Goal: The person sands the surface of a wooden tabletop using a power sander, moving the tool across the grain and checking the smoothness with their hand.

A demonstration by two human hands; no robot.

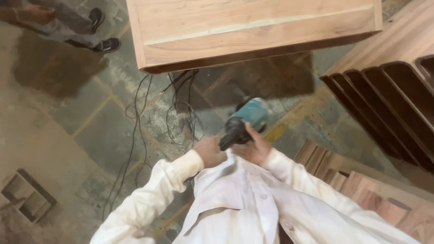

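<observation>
While both my hands grip teal-and-black handheld power grinder (pixel 244 123) at chest, 12 o'clock: left hand (pixel 210 151) fingers closed near black handle, right hand (pixel 256 148) wrapped underneath. Judge tool heavy, rigid; hold handle, body. Black cable (pixel 135 135) trails at 10 o'clock across floor (pixel 68 135).

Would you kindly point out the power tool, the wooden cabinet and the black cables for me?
teal power tool (pixel 249 116), head view, on its teal housing.
wooden cabinet (pixel 253 31), head view, on its pale front panel.
black cables (pixel 135 131), head view, on a strand lying across the floor.
</observation>
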